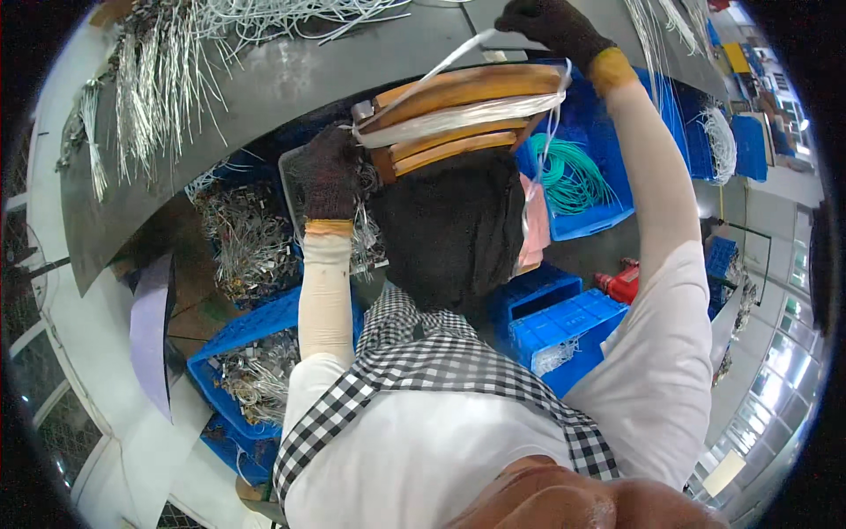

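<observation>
A wooden chair back with curved slats stands before me, a black cloth over the part nearer me. White plastic strip is wound in several layers along its slats. My right hand, in a dark glove with a yellow cuff, is raised beyond the chair back at the right. Its fingers are closed on a loose length of the strip, which runs slanting down to the chair back's left end. There my left hand, gloved alike, is closed against the corner; what its fingers grip is partly hidden.
A grey table with bundles of silvery wires and white cables curves across the far side. Blue crates of metal scraps stand at the left. A blue crate with coiled teal cable and a lidded blue crate are at the right.
</observation>
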The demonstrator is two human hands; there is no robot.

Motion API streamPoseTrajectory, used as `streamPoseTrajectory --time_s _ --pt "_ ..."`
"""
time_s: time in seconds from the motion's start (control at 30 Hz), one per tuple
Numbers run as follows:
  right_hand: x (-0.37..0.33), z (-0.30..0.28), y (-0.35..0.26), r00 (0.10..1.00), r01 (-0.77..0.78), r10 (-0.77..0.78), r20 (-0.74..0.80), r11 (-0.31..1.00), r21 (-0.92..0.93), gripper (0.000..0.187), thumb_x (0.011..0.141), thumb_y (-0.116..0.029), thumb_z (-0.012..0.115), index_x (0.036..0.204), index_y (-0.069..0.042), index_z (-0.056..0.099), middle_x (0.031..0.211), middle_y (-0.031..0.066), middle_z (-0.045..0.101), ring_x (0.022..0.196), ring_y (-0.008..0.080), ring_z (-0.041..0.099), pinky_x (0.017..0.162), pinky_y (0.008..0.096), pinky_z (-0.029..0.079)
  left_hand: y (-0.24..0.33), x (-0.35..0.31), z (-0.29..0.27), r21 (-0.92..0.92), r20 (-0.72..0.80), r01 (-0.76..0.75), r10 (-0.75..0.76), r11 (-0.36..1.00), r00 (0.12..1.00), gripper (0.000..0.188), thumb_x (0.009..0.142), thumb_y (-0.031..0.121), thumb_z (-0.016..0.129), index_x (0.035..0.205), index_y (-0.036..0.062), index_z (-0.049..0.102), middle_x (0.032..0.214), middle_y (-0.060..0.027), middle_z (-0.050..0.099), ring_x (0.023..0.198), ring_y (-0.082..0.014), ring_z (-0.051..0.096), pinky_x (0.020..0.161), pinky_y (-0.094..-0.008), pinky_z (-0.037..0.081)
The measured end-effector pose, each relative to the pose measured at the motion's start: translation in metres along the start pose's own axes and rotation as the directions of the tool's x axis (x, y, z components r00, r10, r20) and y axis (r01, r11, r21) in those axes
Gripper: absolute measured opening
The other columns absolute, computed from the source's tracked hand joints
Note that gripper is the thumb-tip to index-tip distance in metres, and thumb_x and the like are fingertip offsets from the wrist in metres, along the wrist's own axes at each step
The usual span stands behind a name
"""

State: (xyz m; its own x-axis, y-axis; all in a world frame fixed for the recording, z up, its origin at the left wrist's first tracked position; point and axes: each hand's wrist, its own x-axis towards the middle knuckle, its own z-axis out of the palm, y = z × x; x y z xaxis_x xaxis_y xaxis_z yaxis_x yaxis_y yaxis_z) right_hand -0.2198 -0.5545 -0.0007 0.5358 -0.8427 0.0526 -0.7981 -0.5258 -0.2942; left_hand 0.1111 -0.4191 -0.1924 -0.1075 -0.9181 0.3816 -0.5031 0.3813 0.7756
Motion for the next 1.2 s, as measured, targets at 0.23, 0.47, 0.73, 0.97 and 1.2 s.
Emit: streamPoseTrajectory --time_s 0.23,0.47,0.73,0.97,1.2 --pt "0.029 0.001 0.005 0.975 -0.024 0.068 -0.210 0.978 0.206 0.024 0.084 -0.029 0.066 0.080 -0.006 0.069 0.074 0.0109 0.065 0.063 0.0280 0.060 0.063 0.0402 0.047 -0.016 0.005 0.006 -0.087 0.014 0.148 -0.148 0.985 0.989 0.030 0.079 0.005 0.064 0.109 0.0014 0.063 0.103 -0.0124 0.065 0.096 -0.0247 0.063 0.087 -0.0352 0.049" --pt "-0.052 0.052 0.144 0.996 0.060 -0.008 0.093 0.820 -0.569 0.024 0.086 -0.019 0.056 0.107 -0.014 0.065 0.101 0.0125 0.065 0.090 0.0314 0.063 0.083 0.0400 0.050 -0.043 0.033 0.015 0.272 0.133 -0.089 0.055 0.958 0.990 0.024 0.070 0.013 0.069 0.094 0.0057 0.068 0.093 -0.0170 0.067 0.089 -0.0343 0.064 0.082 -0.0423 0.051" --pt "-0.277 0.170 0.090 0.938 -0.344 0.320 -0.134 0.908 -0.239 0.030 0.090 -0.017 0.051 0.119 -0.013 0.061 0.108 0.0105 0.067 0.096 0.0264 0.065 0.082 0.0394 0.051 -0.024 0.002 0.011 -0.205 -0.120 0.271 -0.299 0.941 0.947 0.015 0.085 0.008 0.058 0.095 0.0018 0.066 0.090 -0.0155 0.066 0.087 -0.0349 0.063 0.080 -0.0400 0.051" --pt "-0.279 0.196 -0.179 0.942 -0.330 0.324 0.090 0.942 0.063 0.020 0.091 -0.025 0.051 0.094 -0.011 0.065 0.070 0.0134 0.062 0.067 0.0312 0.065 0.057 0.0428 0.050 0.128 -0.056 0.060 -0.099 0.237 -0.386 0.398 0.917 0.886 0.028 0.082 0.009 0.061 0.109 0.0055 0.062 0.107 -0.0126 0.062 0.105 -0.0322 0.057 0.090 -0.0401 0.046" --pt "-0.265 0.063 -0.131 0.822 -0.235 0.003 0.569 0.913 0.335 0.020 0.089 -0.025 0.057 0.099 -0.009 0.063 0.088 0.0145 0.064 0.082 0.0320 0.064 0.071 0.0440 0.050 0.100 -0.089 0.034 -0.358 0.404 -0.180 0.325 0.916 0.855 0.029 0.080 0.009 0.059 0.108 0.0040 0.063 0.108 -0.0148 0.062 0.107 -0.0325 0.056 0.093 -0.0432 0.045"
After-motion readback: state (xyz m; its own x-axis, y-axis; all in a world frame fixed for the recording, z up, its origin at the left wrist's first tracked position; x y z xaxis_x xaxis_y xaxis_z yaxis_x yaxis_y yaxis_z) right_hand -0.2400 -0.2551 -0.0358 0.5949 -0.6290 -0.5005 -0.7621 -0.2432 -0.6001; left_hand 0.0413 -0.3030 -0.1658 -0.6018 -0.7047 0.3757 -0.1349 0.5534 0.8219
